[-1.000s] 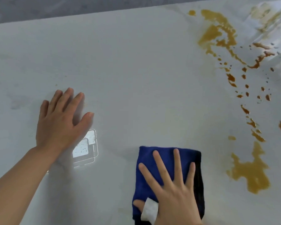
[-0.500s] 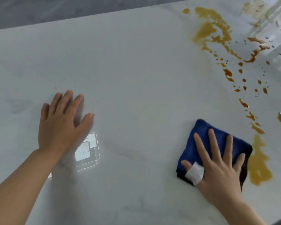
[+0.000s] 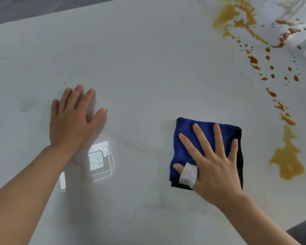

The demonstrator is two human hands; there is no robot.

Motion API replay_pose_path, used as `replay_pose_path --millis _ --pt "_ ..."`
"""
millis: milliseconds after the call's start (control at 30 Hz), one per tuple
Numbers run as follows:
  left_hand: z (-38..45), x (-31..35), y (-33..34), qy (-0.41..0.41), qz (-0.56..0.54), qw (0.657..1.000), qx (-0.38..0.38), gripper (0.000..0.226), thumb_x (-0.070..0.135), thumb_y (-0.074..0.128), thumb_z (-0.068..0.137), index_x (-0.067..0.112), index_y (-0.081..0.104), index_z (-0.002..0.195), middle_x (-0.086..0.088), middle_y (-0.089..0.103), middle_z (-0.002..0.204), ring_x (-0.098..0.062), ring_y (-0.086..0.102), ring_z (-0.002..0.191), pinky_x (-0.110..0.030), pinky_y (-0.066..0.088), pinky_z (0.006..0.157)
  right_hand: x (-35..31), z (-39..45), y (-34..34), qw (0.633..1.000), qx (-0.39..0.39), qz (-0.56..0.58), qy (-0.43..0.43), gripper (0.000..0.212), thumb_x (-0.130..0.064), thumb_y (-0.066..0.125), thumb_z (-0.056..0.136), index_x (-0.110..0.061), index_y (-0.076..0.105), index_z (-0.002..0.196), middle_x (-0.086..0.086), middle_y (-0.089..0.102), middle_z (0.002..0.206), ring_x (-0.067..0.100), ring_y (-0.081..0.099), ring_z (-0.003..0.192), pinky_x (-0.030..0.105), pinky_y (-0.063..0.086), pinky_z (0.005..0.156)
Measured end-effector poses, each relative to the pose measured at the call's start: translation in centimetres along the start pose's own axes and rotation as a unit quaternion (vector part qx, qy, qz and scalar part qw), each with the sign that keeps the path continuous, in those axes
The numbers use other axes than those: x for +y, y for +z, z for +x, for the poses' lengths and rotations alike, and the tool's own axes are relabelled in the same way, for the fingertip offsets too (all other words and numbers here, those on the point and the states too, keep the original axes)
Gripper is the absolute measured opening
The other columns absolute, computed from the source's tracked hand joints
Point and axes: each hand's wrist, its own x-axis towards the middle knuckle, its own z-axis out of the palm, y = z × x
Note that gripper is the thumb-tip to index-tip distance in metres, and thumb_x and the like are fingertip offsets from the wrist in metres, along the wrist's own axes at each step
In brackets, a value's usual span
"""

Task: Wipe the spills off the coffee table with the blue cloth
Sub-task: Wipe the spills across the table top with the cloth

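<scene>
Right hand [image 3: 214, 161] spread flat, fingers splayed wide, presses on a folded blue cloth [image 3: 189, 135] lying on the pale, marble-look desk [image 3: 148, 68]; the palm is open rather than gripping, and the thumb wears a white bandage [image 3: 188, 175]. A dark underlayer of the cloth shows along its right and near edges. Left hand [image 3: 72, 121] lies palm down on the bare desk well to the left, fingers extended and close together, holding nothing. Just beside that wrist, toward the near side, bright rectangular reflections [image 3: 100, 159] glint on the glossy surface.

Amber-brown spills [image 3: 288, 156] run down the right side of the desk. The largest nearby puddle sits to the right of the cloth, apart from it, with a bare strip of desk between. A trail of smaller drops and streaks [image 3: 272, 92] leads from it toward the far right corner, where a broader smear [image 3: 235, 13] spreads beside a glare patch. Some faint yellowish residue marks the desk just left of the cloth. Both forearms reach in from the near edge.
</scene>
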Motion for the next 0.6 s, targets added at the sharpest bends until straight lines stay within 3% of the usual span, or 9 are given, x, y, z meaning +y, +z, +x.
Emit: replay_pose_path --millis 100,233,600 --pt "0.1 -0.1 0.1 0.009 0.005 1.0 0.001 0.072 0.064 0.025 0.08 0.029 0.031 0.143 0.001 0.021 0.156 -0.02 0.009 0.145 -0.043 0.006 0.115 -0.5 -2.6 0.2 1.0 -0.012 0.007 0.013 0.072 -0.073 0.017 0.083 -0.033 0.03 0.142 0.005 0.027 0.153 0.047 0.019 0.138 0.074 0.02 0.097" --pt "0.2 -0.1 0.1 0.008 0.011 1.0 0.003 0.07 0.062 0.027 0.082 0.028 0.032 0.143 0.001 0.021 0.156 -0.021 0.01 0.144 -0.044 0.008 0.114 -2.0 -6.0 1.2 0.998 -0.032 0.019 -0.045 0.073 -0.075 0.019 0.082 -0.034 0.033 0.14 0.005 0.028 0.152 0.047 0.019 0.137 0.074 0.023 0.097" --pt "-2.1 2.0 -1.1 0.008 -0.044 0.999 0.003 0.069 0.061 0.032 0.087 0.02 0.035 0.143 -0.001 0.024 0.155 -0.021 0.014 0.145 -0.043 0.01 0.115 -2.0 -6.0 1.0 0.998 -0.042 0.008 -0.042 0.07 -0.075 0.018 0.084 -0.034 0.036 0.138 0.005 0.033 0.149 0.046 0.023 0.135 0.073 0.025 0.096"
